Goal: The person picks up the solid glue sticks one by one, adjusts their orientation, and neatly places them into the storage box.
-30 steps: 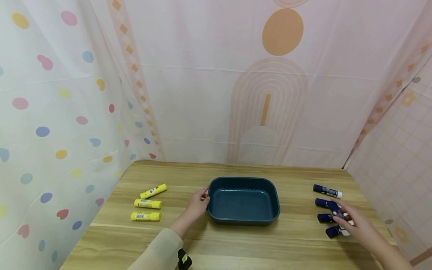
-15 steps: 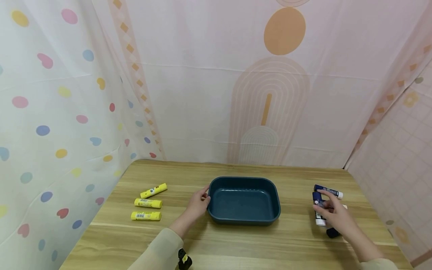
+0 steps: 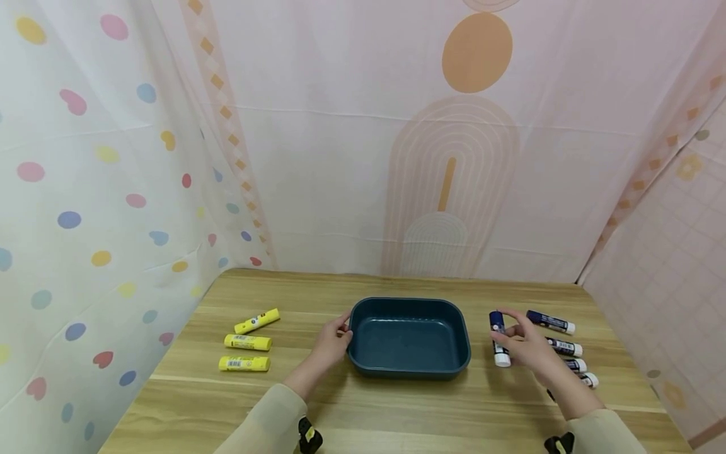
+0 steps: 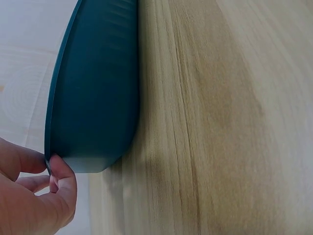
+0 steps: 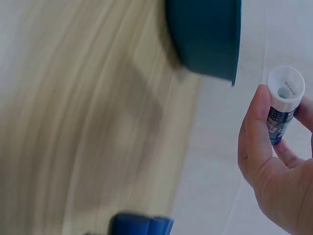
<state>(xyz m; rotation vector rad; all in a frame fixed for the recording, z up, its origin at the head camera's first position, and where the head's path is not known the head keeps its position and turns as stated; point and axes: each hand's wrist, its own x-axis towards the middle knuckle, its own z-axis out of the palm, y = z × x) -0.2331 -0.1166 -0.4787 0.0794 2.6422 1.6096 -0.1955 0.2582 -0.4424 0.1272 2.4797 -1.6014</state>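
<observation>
Pinching tray rim (image 3: 408,372) at 9 o'clock (left hand (image 3: 331,343)), navy glue stick (image 3: 496,322) (right hand (image 3: 529,345)): likely light, stiff; grip mid-barrel.

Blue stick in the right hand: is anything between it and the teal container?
Nothing visible; in the head view, only tabletop shows between the blue stick, in the right hand, and the teal container.

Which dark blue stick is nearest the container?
The stick pinched in the right hand, just right of the container; the other four lie on the table farther right.
</observation>
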